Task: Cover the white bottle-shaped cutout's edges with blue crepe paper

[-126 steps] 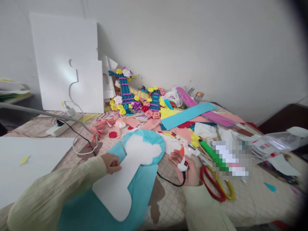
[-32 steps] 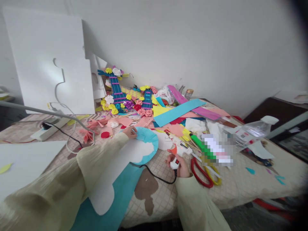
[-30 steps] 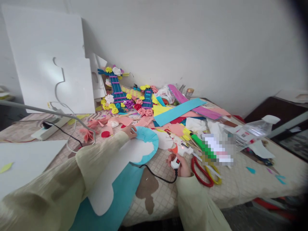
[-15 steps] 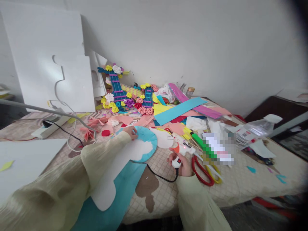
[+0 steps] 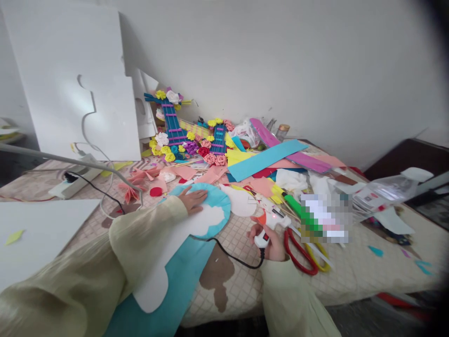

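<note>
My left hand lies flat with its fingers stretched out over the folded rim of blue paper. That rim wraps round the rounded end of a white guitar-shaped board, and more of the blue sheet spreads out beneath it. In my right hand is a white hot glue gun with an orange trigger and a small lit light. Its black cord runs left across the cloth. Scissors with red and yellow handles lie just right of my right hand.
Two flower-covered paper guitars lean at the back wall near large white boards. Blue, pink and yellow paper strips pile up behind my hands. A power strip stands left, and a clear plastic bottle lies right.
My left hand has gone from fingers curled at the blue rim to lying flat on it. The right hand keeps its hold on the glue gun. The view has shifted slightly.
</note>
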{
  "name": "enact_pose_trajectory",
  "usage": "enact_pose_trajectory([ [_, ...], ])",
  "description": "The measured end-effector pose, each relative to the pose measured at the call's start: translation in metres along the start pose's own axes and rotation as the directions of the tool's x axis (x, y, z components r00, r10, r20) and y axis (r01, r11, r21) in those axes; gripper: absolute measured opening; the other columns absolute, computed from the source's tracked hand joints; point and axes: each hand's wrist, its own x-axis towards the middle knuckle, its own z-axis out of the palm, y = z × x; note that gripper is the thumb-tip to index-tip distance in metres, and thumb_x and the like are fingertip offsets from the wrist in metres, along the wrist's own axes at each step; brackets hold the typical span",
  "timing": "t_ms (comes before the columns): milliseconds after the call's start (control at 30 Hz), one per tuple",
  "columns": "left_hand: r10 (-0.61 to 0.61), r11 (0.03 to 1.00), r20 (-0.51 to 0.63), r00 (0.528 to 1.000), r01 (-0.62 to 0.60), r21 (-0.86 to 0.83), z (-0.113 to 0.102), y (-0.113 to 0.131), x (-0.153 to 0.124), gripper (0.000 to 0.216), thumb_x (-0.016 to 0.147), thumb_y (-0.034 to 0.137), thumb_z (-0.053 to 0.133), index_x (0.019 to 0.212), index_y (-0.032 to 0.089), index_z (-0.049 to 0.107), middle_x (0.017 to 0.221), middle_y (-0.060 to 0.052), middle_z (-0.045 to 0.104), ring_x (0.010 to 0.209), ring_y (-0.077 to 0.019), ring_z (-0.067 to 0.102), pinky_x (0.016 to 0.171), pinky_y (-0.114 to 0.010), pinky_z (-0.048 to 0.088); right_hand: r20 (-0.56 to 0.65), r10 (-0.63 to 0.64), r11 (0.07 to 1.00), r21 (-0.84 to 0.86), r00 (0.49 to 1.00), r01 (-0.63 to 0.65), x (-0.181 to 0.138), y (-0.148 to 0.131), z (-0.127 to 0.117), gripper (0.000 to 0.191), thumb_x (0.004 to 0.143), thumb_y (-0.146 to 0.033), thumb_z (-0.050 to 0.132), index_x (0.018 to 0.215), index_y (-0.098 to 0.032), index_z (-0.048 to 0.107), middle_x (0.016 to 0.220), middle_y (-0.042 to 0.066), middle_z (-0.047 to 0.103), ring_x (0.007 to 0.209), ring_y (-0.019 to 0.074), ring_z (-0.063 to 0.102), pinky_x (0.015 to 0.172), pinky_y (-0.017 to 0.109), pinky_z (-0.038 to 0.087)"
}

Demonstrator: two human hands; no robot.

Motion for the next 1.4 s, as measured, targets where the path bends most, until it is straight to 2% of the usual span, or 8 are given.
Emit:
enact_pose_trajectory([
  [133,0.033,0.998,0.028,0.999,-0.034,0.051,0.008,0.0,-0.007,0.052,0.089,0.041,0.028,0.136,0.017,0.026,0.141,-0.011,0.027,0.128,-0.023,0.029,0.105,-0.05,0.002,-0.006,0.007,1.0,0.019,1.0,-0.007,0.0,0.0,0.001,0.026,0.074,-0.037,0.052,0.089,-0.019,0.063,0.058,-0.001,0.055,0.049,0.0107,0.051,0.054,0.029,0.043],
  [367,0.015,0.993,0.031,0.999,-0.018,0.113,-0.004,-0.012,-0.004,0.053,0.089,0.04,0.028,0.135,0.012,0.026,0.141,-0.011,0.028,0.127,-0.0238,0.029,0.105,-0.048,0.002,-0.033,0.009,1.0,0.014,0.999,-0.008,-0.001,0.0,0.001,0.027,0.073,-0.035,0.051,0.09,-0.018,0.064,0.058,-0.002,0.054,0.045,0.0092,0.047,0.055,0.031,0.044],
  [567,-0.025,0.99,0.034,0.999,0.02,0.137,0.004,-0.01,-0.015,0.056,0.089,0.048,0.025,0.137,0.021,0.021,0.141,-0.007,0.028,0.127,-0.0225,0.03,0.105,-0.05,-0.001,-0.03,0.013,0.999,-0.044,0.999,-0.014,-0.003,-0.003,0.002,0.029,0.074,-0.035,0.048,0.092,-0.018,0.063,0.059,-0.001,0.055,0.046,0.0111,0.047,0.058,0.034,0.045],
  [700,-0.056,0.989,0.008,0.998,0.055,0.139,0.012,-0.008,-0.019,0.056,0.089,0.048,0.023,0.139,0.024,0.014,0.142,-0.006,0.026,0.129,-0.0245,0.026,0.103,-0.053,-0.004,-0.075,0.031,0.999,-0.02,0.997,-0.032,-0.004,-0.006,0.004,0.03,0.07,-0.03,0.05,0.096,-0.018,0.061,0.071,0.002,0.06,0.059,0.0156,0.054,0.063,0.035,0.045],
  [900,-0.079,0.988,-0.055,0.995,0.086,0.131,0.016,-0.007,-0.02,0.057,0.087,0.047,0.029,0.138,0.028,0.015,0.142,-0.004,0.027,0.131,-0.0288,0.018,0.101,-0.057,-0.007,0.007,0.09,0.995,0.048,0.996,-0.09,-0.003,-0.011,0.003,0.029,0.071,-0.029,0.049,0.095,-0.021,0.062,0.065,-0.002,0.052,0.049,0.01,0.045,0.065,0.035,0.044],
  [1167,-0.038,0.997,-0.19,0.981,0.052,0.066,0.011,-0.002,-0.025,0.046,0.085,0.041,0.037,0.13,0.032,0.034,0.137,-0.003,0.038,0.129,-0.0276,0.024,0.104,-0.051,0.0,-0.008,0.079,0.997,-0.007,0.997,-0.079,-0.002,-0.011,0.006,0.03,0.07,-0.032,0.05,0.094,-0.02,0.063,0.062,-0.001,0.05,0.048,0.0112,0.043,0.062,0.036,0.042],
  [1300,0.011,0.998,-0.255,0.967,0.006,0.067,0.007,0.001,-0.027,0.031,0.084,0.04,0.042,0.108,0.029,0.057,0.13,-0.001,0.047,0.125,-0.0255,0.032,0.105,-0.048,0.008,0.002,0.087,0.995,0.044,0.996,-0.087,-0.002,-0.01,0.007,0.029,0.07,-0.031,0.05,0.094,-0.02,0.063,0.062,-0.001,0.05,0.048,0.01,0.044,0.063,0.034,0.042],
  [1400,0.031,0.998,-0.28,0.96,-0.012,0.068,0.003,0.002,-0.027,0.025,0.084,0.039,0.044,0.092,0.025,0.063,0.124,0.0,0.053,0.119,-0.0236,0.04,0.104,-0.045,0.014,0.0,0.084,0.995,0.06,0.996,-0.084,-0.002,-0.01,0.006,0.029,0.07,-0.03,0.051,0.093,-0.02,0.063,0.062,-0.001,0.051,0.048,0.0098,0.044,0.062,0.033,0.043],
])
